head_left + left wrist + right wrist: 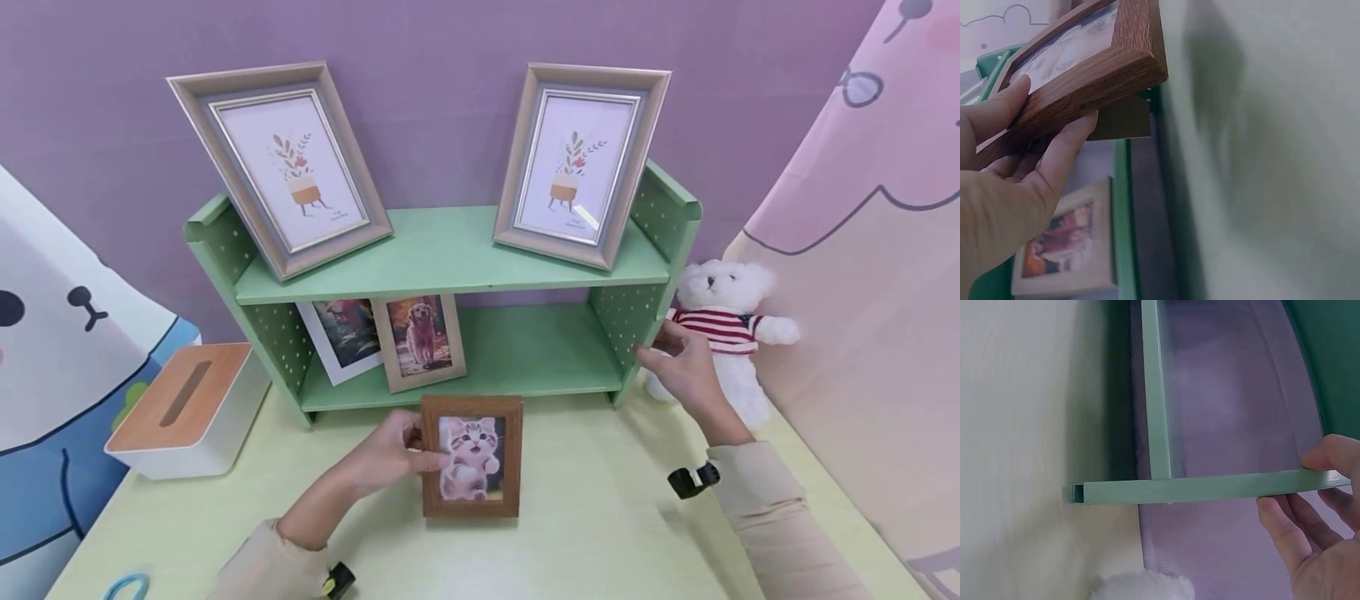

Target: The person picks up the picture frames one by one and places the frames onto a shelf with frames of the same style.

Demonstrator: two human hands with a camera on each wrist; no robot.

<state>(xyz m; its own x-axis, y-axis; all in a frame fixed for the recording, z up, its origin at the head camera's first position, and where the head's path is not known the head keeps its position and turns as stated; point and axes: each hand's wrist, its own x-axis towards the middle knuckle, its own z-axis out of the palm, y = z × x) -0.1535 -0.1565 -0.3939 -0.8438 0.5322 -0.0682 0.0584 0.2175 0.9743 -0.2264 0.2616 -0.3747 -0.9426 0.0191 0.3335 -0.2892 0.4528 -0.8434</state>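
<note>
My left hand (pixel 390 457) grips the left side of a brown wooden picture frame (pixel 510 458) with a kitten picture, thumb on its front. The frame is upright before the green shelf (pixel 480 250); in the left wrist view its stand juts out behind. With thumb and fingers, my right hand (pixel 1329 537) pinches the front edge of the shelf's right side panel (pixel 1222 487). On the lower shelf, a tan frame with a dog picture (pixel 422 342) overlaps a white frame (pixel 345 333). Two larger frames, one left (pixel 296 167) and one right (pixel 581 162), lean on the top shelf.
A white teddy bear (pixel 723 333) in a striped shirt sits right of the shelf, close to my right hand. To the left stands a tissue box (pixel 183 408) with a wooden lid. A blue ring-shaped piece (pixel 127 587) lies at the table's front left.
</note>
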